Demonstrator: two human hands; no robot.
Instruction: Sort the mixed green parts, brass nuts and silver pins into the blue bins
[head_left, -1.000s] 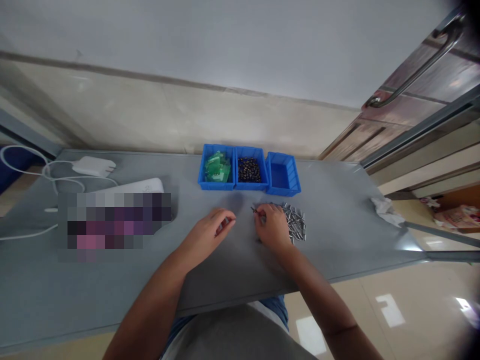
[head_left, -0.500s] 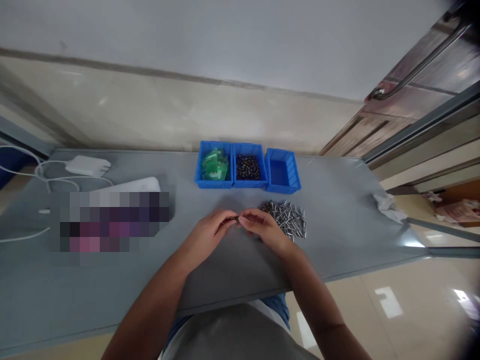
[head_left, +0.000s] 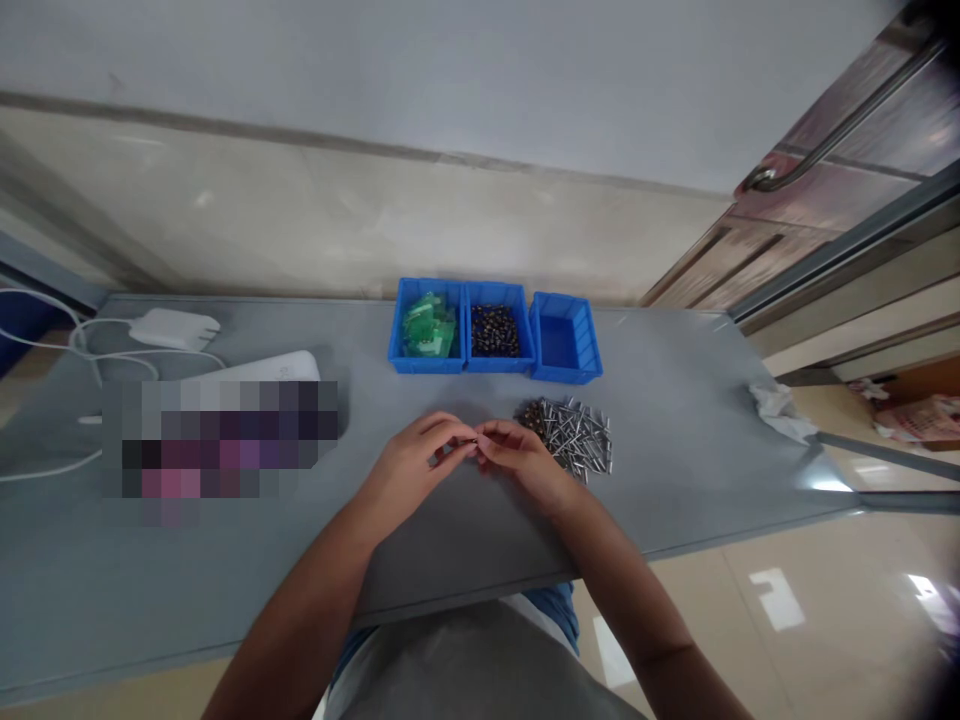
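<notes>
A grey shirt (head_left: 480, 665) and blue denim (head_left: 553, 612) are seen nearest, below the front edge of the grey work table (head_left: 675, 480). The left hand (head_left: 412, 467) and right hand (head_left: 521, 458) are held close together in a narrow pinch, and a small item (head_left: 471, 441) is gripped between their fingertips (head_left: 484, 446); its kind is too small to be told. Just beside the right hand, a loose pile of metal pins (head_left: 579, 440) is spread on the table. Beyond it, three blue bins are lined up: green parts (head_left: 426, 327) fill the left bin (head_left: 426, 366), dark beads (head_left: 495, 332) the middle bin (head_left: 499, 365), and the right bin (head_left: 562, 340) is set against it. To the left, a white power adapter (head_left: 174, 328) and white cable (head_left: 45, 305) are laid by a pixelated patch (head_left: 217, 450). A crumpled white tissue (head_left: 780, 412) lies at the right edge. A beige wall (head_left: 360, 230), a door with a metal handle (head_left: 840, 125) and a tiled floor (head_left: 780, 610) are seen past the table.
</notes>
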